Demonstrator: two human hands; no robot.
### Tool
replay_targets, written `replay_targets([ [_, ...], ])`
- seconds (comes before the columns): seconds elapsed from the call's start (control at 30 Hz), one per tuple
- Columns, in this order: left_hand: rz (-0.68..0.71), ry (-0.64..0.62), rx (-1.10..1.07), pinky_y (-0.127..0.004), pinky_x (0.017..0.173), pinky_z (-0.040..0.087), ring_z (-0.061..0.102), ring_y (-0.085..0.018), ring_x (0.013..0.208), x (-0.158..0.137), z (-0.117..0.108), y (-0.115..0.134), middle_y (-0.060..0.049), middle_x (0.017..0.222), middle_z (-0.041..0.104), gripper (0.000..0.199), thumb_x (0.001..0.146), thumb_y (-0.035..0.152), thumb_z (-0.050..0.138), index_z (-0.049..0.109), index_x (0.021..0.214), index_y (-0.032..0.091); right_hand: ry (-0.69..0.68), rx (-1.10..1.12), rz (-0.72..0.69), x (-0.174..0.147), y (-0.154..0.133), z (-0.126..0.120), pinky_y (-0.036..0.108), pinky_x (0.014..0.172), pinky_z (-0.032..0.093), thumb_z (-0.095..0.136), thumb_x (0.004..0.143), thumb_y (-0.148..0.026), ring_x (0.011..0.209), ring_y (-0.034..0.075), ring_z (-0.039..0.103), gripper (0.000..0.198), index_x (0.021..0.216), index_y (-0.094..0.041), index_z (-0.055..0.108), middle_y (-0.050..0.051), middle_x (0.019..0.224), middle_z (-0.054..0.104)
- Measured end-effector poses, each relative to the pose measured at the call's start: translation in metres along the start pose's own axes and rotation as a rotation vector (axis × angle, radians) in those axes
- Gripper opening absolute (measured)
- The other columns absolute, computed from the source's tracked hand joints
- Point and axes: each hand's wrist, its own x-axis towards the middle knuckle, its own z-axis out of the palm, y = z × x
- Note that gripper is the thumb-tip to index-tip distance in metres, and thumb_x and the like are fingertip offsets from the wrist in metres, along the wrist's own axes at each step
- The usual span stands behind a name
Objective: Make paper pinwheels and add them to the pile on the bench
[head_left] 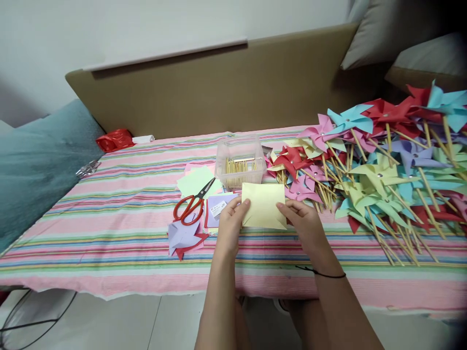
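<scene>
Between my two hands is a sheet of pale yellow paper (263, 204), with short slits or creases showing near its lower corners. My left hand (232, 214) pinches its left edge, thumb on top. The right edge is gripped by my right hand (297, 216), also with the thumb on the front. Just left of my left hand lie purple paper squares (215, 200) with a small white label on them. Red-handled scissors (193, 203) rest across the paper stack, blades pointing away. Nearer to me is a purple cut paper piece (183, 235) over red ones.
Behind the sheet stands a clear plastic box (241, 163) holding short wooden sticks. Many finished paper pinwheels (379, 175) on sticks are piled at the right. A red plastic bag (115, 140) lies at the back left of the striped cloth (120, 214).
</scene>
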Motion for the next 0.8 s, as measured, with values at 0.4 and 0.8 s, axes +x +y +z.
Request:
replay_targets([
  [0.4,-0.004,0.092,0.007,-0.03,0.064,0.054,0.069,-0.02,0.068,0.002,0.006,-0.004,-0.009,0.086,0.076,0.042,0.059,0.027,0.082,0.066,0.095,0.013,-0.176,0.115,-0.053,-0.006,-0.005,-0.012,0.03,0.059,0.056,0.064,0.083,-0.041,0.063,0.015,0.065,0.035,0.114,-0.028,0.057,0.0,0.082,0.071],
  [0.8,0.015,0.094,0.155,-0.031,0.055,0.054,0.067,-0.021,0.057,0.004,0.005,-0.005,-0.005,0.07,0.073,0.041,0.057,0.028,0.082,0.063,0.092,0.016,-0.216,-0.02,-0.167,-0.001,0.0,-0.012,0.037,0.078,0.057,0.076,0.07,-0.037,0.09,0.022,0.065,0.014,0.074,-0.023,0.075,0.005,0.089,0.069],
])
